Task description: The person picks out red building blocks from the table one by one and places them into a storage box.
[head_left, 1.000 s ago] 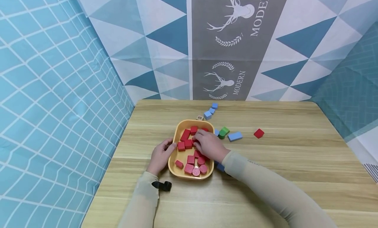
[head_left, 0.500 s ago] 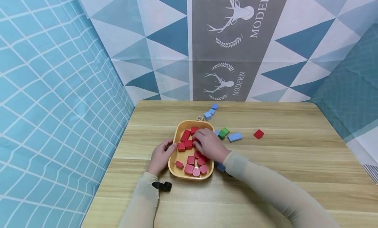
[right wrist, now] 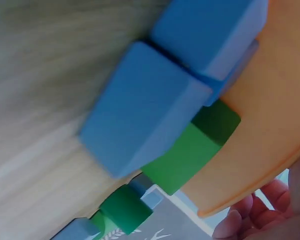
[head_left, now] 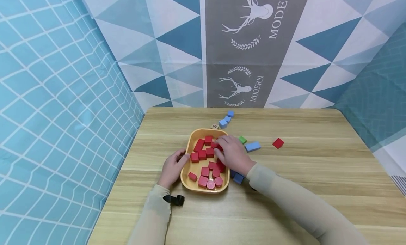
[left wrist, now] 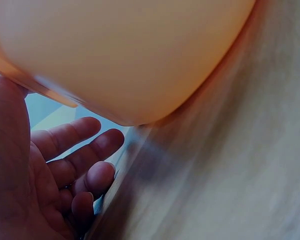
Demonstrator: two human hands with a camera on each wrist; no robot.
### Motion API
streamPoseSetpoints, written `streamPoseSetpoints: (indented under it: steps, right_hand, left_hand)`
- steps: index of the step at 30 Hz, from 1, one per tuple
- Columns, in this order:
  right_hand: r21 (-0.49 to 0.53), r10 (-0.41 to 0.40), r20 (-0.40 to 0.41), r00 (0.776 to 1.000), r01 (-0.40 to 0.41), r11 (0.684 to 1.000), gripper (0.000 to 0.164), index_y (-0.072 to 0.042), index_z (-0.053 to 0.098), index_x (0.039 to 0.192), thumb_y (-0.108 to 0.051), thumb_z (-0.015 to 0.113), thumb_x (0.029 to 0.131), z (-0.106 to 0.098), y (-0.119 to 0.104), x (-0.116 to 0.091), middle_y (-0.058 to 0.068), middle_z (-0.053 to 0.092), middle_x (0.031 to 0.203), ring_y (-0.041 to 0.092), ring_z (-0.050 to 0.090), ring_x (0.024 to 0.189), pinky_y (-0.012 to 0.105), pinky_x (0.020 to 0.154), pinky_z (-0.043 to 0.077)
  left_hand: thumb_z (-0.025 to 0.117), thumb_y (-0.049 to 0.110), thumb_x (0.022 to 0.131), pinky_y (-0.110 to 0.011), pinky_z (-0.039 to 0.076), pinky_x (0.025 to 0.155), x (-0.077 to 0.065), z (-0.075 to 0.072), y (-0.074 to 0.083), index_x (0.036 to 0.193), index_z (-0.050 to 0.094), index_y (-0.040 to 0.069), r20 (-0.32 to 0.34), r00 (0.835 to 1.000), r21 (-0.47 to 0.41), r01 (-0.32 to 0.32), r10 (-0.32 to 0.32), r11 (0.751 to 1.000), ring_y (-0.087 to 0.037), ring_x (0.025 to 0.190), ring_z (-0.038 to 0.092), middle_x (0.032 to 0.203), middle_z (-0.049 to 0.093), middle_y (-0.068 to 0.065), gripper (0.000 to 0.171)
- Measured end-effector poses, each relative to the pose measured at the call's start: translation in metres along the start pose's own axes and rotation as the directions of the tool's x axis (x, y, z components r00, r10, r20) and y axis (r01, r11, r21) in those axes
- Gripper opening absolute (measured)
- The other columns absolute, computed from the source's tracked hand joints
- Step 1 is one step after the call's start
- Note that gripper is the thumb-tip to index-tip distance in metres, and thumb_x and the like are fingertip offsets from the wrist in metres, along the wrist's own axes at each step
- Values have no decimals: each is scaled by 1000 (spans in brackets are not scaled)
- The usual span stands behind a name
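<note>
An orange-yellow plastic bin (head_left: 206, 190) holds several red blocks (head_left: 203, 182) of cube, bar and round shapes. Resting against its left side, my left hand (head_left: 172, 167) has its thumb over the rim. In the left wrist view the other fingers (left wrist: 107, 142) hang loosely outside, apart from the bin wall. My right hand (head_left: 233, 153) reaches over the right rim among the red blocks. Red shows between its thumb and fingers near a red cube (head_left: 209, 152), but whether they pinch a block is hidden. Curled fingertips (right wrist: 230, 222) show beyond the rim in the right wrist view.
Blue blocks (right wrist: 145, 107) and a green block (right wrist: 190, 155) lie against the bin's right side. Farther right are a blue bar (head_left: 252, 146) and a red block (head_left: 278, 143). Small blue cubes (head_left: 223, 123) and a lettered wooden cube (head_left: 214, 126) lie behind the bin.
My right hand has shifted right and slightly away from me inside the bin, uncovering a red cube at the row's end and covering the green cylinder. The left hand and bin stay put.
</note>
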State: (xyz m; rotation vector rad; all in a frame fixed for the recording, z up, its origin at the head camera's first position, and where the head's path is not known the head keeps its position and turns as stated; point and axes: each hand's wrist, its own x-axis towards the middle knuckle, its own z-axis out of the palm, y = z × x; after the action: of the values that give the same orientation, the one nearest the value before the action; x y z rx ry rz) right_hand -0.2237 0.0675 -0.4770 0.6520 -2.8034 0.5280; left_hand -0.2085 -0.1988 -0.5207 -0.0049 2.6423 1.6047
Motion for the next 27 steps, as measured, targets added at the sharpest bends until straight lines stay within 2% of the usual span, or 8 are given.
streamPoseSetpoints:
  steps: [6, 11, 15, 20, 27]
  right_hand:
    - [-51, 4, 23, 1000, -3, 999, 30, -16, 73, 124, -34, 74, 100, 2, 4, -5, 3, 76, 122, 23, 62, 109, 42, 101, 54]
    - [-55, 19, 95, 995, -14, 998, 33, -17, 74, 126, -37, 75, 99, -2, -1, -9, 2, 78, 119, 22, 62, 108, 41, 99, 54]
    - [-47, 9, 131, 991, -3, 999, 33, -17, 75, 126, -37, 75, 99, -3, -3, -13, 1, 78, 115, 20, 63, 104, 40, 94, 55]
    - [-40, -18, 131, 991, 24, 999, 33, -17, 75, 124, -39, 74, 100, -4, -7, -19, 2, 79, 116, 22, 64, 103, 42, 97, 55]
    - [-14, -77, 128, 989, 80, 997, 35, -14, 74, 127, -38, 73, 101, -6, -17, -31, 5, 78, 121, 26, 66, 111, 45, 100, 51]
  left_hand:
    - [63, 41, 107, -45, 58, 103, -1, -1, 0, 142, 69, 18, 2, 1000, -1, 6, -6, 1000, -25, 116, 69, 127, 75, -10, 42]
    - [64, 40, 107, -43, 58, 102, -1, 0, 0, 140, 70, 18, -2, 1000, -2, 4, -4, 1000, -25, 116, 69, 127, 75, -10, 41]
    - [64, 42, 106, -48, 57, 107, -1, 0, 2, 142, 69, 18, 0, 1000, -3, 17, -17, 1000, -27, 120, 68, 131, 74, -10, 43]
    - [63, 42, 107, -50, 55, 109, 1, 0, 1, 142, 68, 16, 2, 1000, -2, 8, -8, 1000, -28, 122, 68, 133, 74, -11, 44]
    - [63, 38, 107, -47, 59, 102, 2, 1, -3, 141, 69, 13, -4, 1000, 4, -22, 22, 1000, -27, 118, 71, 129, 76, -13, 43]
